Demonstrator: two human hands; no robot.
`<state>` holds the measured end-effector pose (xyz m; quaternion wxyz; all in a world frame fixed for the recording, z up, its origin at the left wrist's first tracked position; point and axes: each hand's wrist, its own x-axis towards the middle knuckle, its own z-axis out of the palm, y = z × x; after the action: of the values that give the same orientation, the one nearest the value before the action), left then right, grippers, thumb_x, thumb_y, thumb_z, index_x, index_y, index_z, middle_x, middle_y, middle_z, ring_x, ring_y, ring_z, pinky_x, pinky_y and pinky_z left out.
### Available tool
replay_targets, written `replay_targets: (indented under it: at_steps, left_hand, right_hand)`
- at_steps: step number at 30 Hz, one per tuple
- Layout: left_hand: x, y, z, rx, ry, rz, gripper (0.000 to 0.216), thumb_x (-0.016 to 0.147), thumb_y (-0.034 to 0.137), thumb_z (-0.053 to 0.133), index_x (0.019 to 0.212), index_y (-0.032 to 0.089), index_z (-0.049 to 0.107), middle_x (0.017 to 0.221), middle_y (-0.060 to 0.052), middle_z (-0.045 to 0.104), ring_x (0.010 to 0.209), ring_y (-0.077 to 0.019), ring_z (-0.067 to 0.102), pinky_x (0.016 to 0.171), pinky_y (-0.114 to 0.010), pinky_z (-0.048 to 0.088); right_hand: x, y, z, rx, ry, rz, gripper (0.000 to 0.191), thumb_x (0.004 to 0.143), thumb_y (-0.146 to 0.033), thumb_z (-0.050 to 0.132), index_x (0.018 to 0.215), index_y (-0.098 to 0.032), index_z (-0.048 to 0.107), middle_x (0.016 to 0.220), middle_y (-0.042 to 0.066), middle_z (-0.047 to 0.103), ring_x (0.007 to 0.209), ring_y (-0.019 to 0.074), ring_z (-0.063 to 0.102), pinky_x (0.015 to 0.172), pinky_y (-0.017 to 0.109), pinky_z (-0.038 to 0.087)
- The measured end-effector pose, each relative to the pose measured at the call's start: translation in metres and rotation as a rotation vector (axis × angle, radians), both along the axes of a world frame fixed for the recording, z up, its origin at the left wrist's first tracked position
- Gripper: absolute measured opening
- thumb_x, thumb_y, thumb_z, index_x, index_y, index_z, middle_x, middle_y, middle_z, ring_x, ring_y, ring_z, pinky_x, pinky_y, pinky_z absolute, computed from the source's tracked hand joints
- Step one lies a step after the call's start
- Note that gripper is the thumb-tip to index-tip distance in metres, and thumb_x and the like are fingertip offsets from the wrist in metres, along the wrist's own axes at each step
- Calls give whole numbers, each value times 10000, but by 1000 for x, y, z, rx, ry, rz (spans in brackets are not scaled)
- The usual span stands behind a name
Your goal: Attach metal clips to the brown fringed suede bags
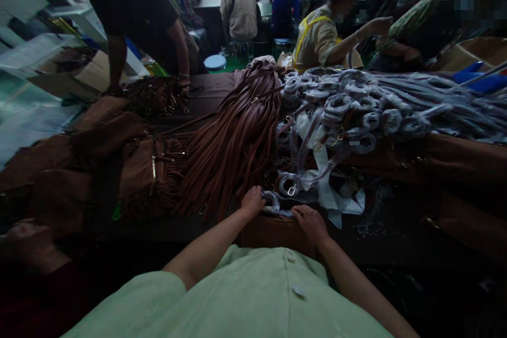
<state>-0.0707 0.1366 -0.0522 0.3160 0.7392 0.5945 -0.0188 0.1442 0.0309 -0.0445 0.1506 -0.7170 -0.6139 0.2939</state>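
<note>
Both my hands meet at the near edge of the table over a coiled strap in clear plastic wrap (272,202). My left hand (252,201) is closed round the left side of the coil. My right hand (311,223) pinches the wrap's right end, fingers curled. Just beyond my left hand lies a big fan of bare brown leather straps (233,142). Past my right hand sits a heap of several more plastic-wrapped coiled straps (356,111).
Brown fringed bags (150,169) are piled at the left. Loose plastic wrapping (336,203) lies right of my hands. Across the table a person in a dark top (134,16) leans on it, and a person in a yellow apron (317,37) sits. Others sit further back.
</note>
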Motion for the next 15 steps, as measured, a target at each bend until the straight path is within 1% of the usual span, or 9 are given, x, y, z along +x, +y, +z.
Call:
replay_targets:
  at_steps: [2, 3, 5, 7, 9, 11, 13, 14, 15]
  left_hand:
    - [0, -3, 5, 48, -57, -29, 310, 729, 210, 634, 1030, 175, 570, 1008, -72, 557, 967, -211, 552, 876, -306, 412]
    - [2, -4, 9, 92, -115, -49, 308, 727, 190, 626, 1032, 183, 579, 1003, -66, 558, 969, -206, 549, 885, -304, 410]
    - [7, -9, 19, 169, -277, -109, 336, 719, 159, 625, 1051, 199, 592, 1005, -54, 565, 982, -199, 541, 899, -298, 408]
    - [10, -12, 29, 193, -453, -175, 333, 726, 153, 628, 1054, 207, 608, 1008, -47, 577, 986, -189, 541, 901, -290, 411]
    - [11, -13, 35, 173, -595, -226, 317, 738, 180, 643, 1053, 203, 620, 1023, -46, 586, 986, -180, 545, 899, -282, 413]
    - [4, -14, 33, 149, -659, -214, 390, 737, 245, 673, 1115, 193, 593, 1078, -57, 579, 1011, -180, 539, 902, -280, 413]
    - [-8, -17, 26, 124, -606, -156, 505, 721, 331, 695, 1181, 182, 549, 1122, -75, 565, 1031, -196, 531, 885, -292, 421]
    - [-15, -20, 21, 98, -541, -169, 528, 702, 360, 707, 1174, 179, 552, 1109, -79, 572, 1020, -209, 535, 865, -302, 426]
    - [-22, -25, 17, 65, -465, -228, 501, 681, 363, 718, 1128, 181, 582, 1062, -76, 590, 992, -220, 543, 843, -309, 427]
  right_hand:
    - [-9, 6, 2, -20, -25, 7, 261, 864, -361, 487, 998, -239, 676, 973, 62, 701, 868, 201, 647, 751, 284, 444]
    - [-13, 9, 4, -24, -31, 1, 302, 864, -389, 490, 1074, -241, 647, 967, 64, 704, 847, 206, 652, 722, 284, 441]
    - [-18, 13, 8, -34, -22, -13, 439, 852, -454, 500, 1237, -248, 543, 910, 57, 710, 785, 207, 658, 661, 272, 425]
    - [-18, 17, 12, -52, 26, 15, 508, 834, -494, 509, 1283, -256, 492, 848, 36, 705, 734, 197, 651, 622, 255, 405]
    - [-16, 19, 15, -72, 110, 79, 426, 826, -509, 503, 1152, -248, 584, 806, 21, 691, 710, 185, 630, 621, 246, 397]
    - [-13, 20, 16, -79, 210, 104, 370, 818, -517, 494, 962, -213, 649, 786, 17, 677, 715, 177, 604, 641, 244, 402]
    - [-9, 20, 14, -77, 315, 40, 373, 793, -517, 509, 875, -186, 660, 771, 13, 671, 713, 173, 585, 642, 241, 406]
    - [-7, 20, 13, -80, 357, -9, 376, 778, -513, 518, 868, -177, 663, 757, 10, 670, 694, 169, 577, 626, 238, 405]
    - [-6, 20, 12, -87, 388, -54, 378, 767, -506, 522, 864, -171, 667, 728, 6, 665, 657, 164, 566, 601, 236, 400]
